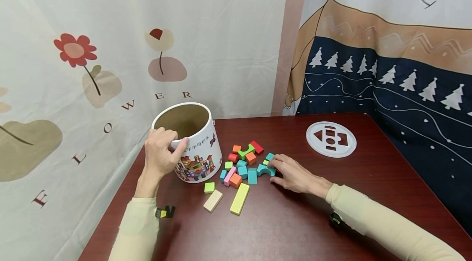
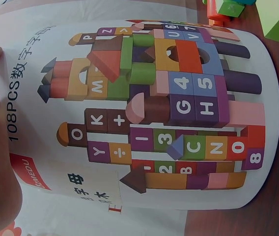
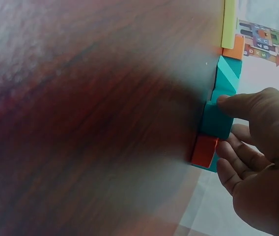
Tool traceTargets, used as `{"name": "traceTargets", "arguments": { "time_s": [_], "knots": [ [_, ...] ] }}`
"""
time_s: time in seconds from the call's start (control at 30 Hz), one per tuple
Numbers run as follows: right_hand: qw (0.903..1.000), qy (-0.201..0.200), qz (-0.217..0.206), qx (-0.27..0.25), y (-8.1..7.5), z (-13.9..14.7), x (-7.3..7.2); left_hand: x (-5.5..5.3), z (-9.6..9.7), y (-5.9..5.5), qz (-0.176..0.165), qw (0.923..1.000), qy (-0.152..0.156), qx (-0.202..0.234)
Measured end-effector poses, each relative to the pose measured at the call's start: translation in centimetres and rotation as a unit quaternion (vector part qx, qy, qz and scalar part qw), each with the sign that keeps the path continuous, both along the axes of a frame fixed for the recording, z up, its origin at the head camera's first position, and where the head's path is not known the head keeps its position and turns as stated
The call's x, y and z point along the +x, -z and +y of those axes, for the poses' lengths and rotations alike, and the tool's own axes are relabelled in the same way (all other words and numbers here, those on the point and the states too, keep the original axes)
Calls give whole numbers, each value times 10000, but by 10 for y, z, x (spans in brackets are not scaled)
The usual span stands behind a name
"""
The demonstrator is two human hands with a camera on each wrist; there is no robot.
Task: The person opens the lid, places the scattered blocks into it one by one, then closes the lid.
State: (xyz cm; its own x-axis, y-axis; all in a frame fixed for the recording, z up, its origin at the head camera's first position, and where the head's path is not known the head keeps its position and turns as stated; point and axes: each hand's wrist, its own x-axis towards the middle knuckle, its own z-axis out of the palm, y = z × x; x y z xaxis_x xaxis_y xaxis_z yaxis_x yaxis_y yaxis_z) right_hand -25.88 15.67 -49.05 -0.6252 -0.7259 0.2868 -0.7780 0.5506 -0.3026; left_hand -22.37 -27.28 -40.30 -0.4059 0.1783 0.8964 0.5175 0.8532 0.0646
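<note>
A white bucket (image 1: pixel 200 146) with printed building-block pictures stands tilted toward me at the left of the table. My left hand (image 1: pixel 160 150) grips its rim, thumb outside. In the left wrist view the printed wall of the bucket (image 2: pixel 179 108) fills most of the frame. A loose group of coloured blocks lies right of the bucket. At its right edge my right hand (image 1: pixel 295 175) reaches over a teal arch block (image 1: pixel 264 169), thumb and fingers apart. The right wrist view shows the thumb touching a teal block (image 3: pixel 217 119); the fingers are beside a red block (image 3: pixel 205 151).
A round white lid (image 1: pixel 316 146) with shaped cut-outs lies at the back right of the dark red table (image 1: pixel 295 228). Nearer me are a yellow bar (image 1: pixel 240 199), a beige block (image 1: pixel 213 200) and a green block (image 1: pixel 209 187). Printed curtains (image 1: pixel 236 48) hang behind.
</note>
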Motion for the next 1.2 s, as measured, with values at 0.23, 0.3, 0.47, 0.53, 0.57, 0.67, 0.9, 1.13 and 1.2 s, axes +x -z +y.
{"name": "traceTargets", "arguments": {
  "time_s": [0.23, 0.3, 0.47, 0.53, 0.57, 0.67, 0.9, 1.13, 1.2],
  "knots": [
    [9996, -16, -273, -106, -1, 0, 0, 0, 0, 0, 4, 10000, 13, 6],
    [9994, -26, -327, -144, -2, 0, 0, 0, 0, 0, 4, 10000, 11, 10],
    [9987, -113, -415, -277, -5, 1, -1, 0, 0, 0, 2, 10000, -3, 10],
    [9983, -118, -466, -340, -8, 1, -1, 0, 0, 0, 10, 10000, -1, 11],
    [9979, -125, -497, -400, -10, 1, -1, 0, 0, 0, 14, 10000, 1, 10],
    [9964, -96, -585, -603, -20, 1, 0, -1, 0, 0, 24, 10000, 6, 5],
    [9922, -39, -547, -1119, -57, 1, -2, -1, 1, -1, 17, 10000, 15, -9],
    [9898, -60, -332, -1382, -98, -1, -7, 0, 1, -2, -7, 10000, 8, 15],
    [9899, -61, -249, -1394, -106, -2, -8, 1, 1, -1, -19, 10000, 12, 16]
  ]
}}
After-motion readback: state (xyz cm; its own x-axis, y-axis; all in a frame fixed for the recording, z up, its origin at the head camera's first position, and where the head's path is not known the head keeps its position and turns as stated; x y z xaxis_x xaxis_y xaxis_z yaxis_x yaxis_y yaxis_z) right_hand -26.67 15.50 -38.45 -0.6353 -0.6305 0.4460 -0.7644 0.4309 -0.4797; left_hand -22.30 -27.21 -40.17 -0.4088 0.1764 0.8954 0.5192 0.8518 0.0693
